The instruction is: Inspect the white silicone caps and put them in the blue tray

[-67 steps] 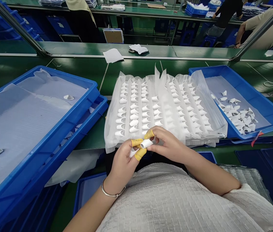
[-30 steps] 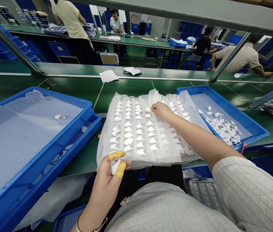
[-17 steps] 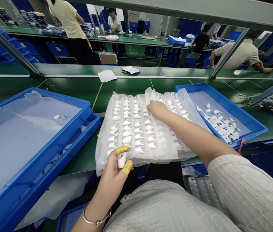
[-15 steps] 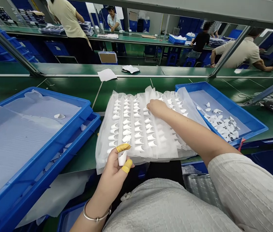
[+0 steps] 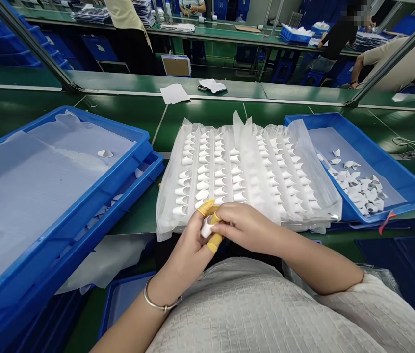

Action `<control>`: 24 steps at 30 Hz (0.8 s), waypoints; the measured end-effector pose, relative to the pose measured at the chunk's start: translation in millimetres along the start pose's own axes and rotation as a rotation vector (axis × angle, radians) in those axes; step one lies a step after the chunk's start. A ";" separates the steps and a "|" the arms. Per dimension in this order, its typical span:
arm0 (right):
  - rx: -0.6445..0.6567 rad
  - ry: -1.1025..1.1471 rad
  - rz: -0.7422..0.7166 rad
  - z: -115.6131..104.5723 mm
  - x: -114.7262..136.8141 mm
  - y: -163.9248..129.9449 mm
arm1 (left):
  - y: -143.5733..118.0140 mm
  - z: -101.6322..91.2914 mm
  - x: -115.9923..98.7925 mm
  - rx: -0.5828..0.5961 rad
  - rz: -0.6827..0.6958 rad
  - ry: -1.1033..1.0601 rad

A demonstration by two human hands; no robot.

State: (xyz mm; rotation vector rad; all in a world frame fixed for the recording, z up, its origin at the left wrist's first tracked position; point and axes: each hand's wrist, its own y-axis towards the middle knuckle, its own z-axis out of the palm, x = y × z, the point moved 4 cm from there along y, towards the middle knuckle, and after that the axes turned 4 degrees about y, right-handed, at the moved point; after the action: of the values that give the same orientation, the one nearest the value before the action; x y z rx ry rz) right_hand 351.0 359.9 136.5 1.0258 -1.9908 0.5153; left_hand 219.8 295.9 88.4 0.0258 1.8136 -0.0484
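Observation:
My left hand [image 5: 189, 245], with yellow finger cots on thumb and forefinger, pinches a small white plastic cap [image 5: 206, 226] near the front edge of the bench. My right hand [image 5: 246, 226] meets it from the right and its fingertips grip the same cap. Just beyond both hands lies a white plastic sheet [image 5: 247, 171] with rows of white caps set in it.
A blue tray [image 5: 395, 162] with several loose white caps stands at the right. Stacked blue trays [image 5: 126, 162] lined with white foam sit at the left. Papers [image 5: 172, 93] lie on the green conveyor behind. Other people work at far benches.
My right hand has come back from the far rows of the sheet to my left hand and taken hold of the cap there. The view has tilted down.

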 end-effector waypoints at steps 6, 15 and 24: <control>-0.013 0.155 0.085 -6.8 -20.8 -6.6 | -4.1 -9.5 -3.1 -0.020 0.034 0.435; -0.141 0.279 0.252 12.5 -25.8 -6.8 | -7.1 -6.1 -5.5 -0.086 0.000 0.358; -0.234 0.447 0.228 -0.5 -34.8 -11.8 | -7.1 -5.4 -0.3 -0.083 -0.062 0.220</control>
State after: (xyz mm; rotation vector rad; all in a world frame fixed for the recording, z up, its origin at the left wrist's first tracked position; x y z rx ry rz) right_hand 372.4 369.9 108.4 0.4890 -1.7202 0.5613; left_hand 214.3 289.1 90.1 -0.0870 2.0351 -0.0138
